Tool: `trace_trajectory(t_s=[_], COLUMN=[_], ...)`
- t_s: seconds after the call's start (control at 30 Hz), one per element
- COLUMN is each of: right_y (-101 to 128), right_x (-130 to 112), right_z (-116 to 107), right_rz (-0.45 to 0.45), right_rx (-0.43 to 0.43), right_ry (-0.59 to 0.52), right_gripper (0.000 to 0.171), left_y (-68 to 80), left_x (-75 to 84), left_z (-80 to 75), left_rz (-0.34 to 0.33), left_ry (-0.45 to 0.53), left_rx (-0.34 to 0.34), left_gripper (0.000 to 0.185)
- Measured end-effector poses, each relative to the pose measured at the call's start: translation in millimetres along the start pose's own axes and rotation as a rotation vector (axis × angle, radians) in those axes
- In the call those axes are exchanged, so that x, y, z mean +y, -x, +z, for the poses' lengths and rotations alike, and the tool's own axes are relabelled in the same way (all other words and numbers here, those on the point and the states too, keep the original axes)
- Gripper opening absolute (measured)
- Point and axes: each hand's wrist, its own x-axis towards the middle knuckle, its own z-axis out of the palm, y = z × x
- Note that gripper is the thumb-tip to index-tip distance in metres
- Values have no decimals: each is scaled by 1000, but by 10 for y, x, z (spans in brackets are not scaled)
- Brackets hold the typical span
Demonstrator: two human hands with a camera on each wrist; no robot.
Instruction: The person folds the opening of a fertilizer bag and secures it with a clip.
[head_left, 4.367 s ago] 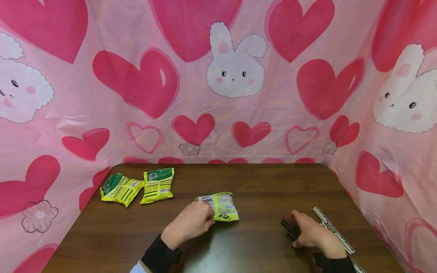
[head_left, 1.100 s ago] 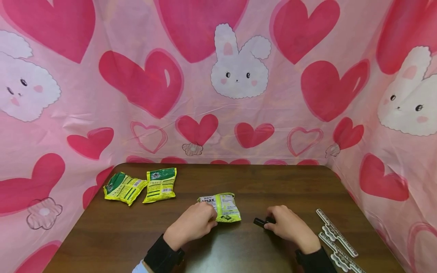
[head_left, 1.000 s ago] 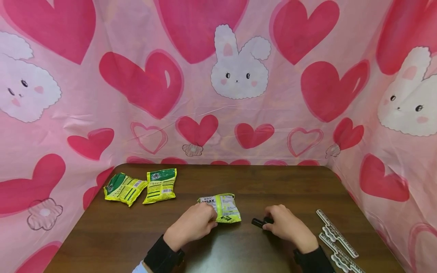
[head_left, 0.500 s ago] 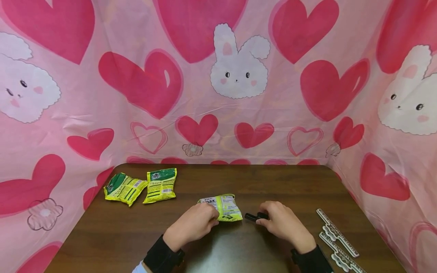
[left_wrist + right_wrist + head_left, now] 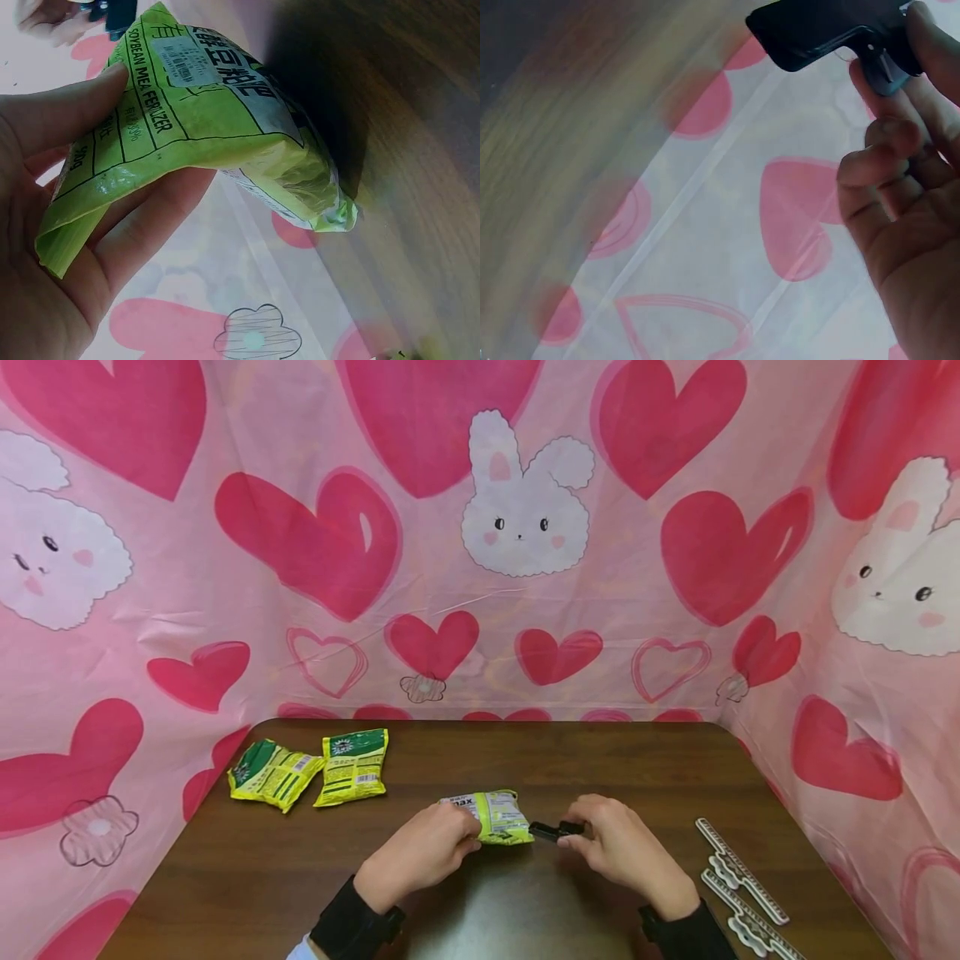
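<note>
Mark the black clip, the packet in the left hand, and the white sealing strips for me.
black clip (image 5: 550,832), head view, on its dark body left of the right hand.
packet (image 5: 501,815), head view, on its yellow face right of the left hand.
white sealing strips (image 5: 738,870), head view, middle of the upper strip.

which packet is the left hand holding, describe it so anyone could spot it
On the brown table, look near the front middle. The yellow-green packet there is gripped by the left hand; unlike the two packets at the back left, it lies alone.
</note>
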Motion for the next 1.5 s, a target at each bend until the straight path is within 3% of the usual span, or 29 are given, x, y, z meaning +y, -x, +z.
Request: trace_trajectory(t_s=[0.3, 0.5, 0.63, 0.83, 1.5], right_y=[-2, -18, -40, -55, -92], right_x=[-61, -84, -111, -158, -269], right_z=[46, 140, 182, 206, 196], right_rz=[-137, -297, -386, -415, -461], right_rx=[90, 230, 273, 270, 271], right_ry=[-144, -124, -106, -89, -67], right_gripper=[13, 20, 23, 24, 28], left_y=[-1, -3, 3, 6, 52], left_x=[2, 8, 21, 33, 101], left_z=[-15, -22, -44, -76, -133], left_rz=[46, 63, 84, 89, 120], left_ry=[3, -8, -23, -47, -77], left_rx=[34, 49, 61, 58, 73], left_gripper=[5, 8, 10, 2, 7])
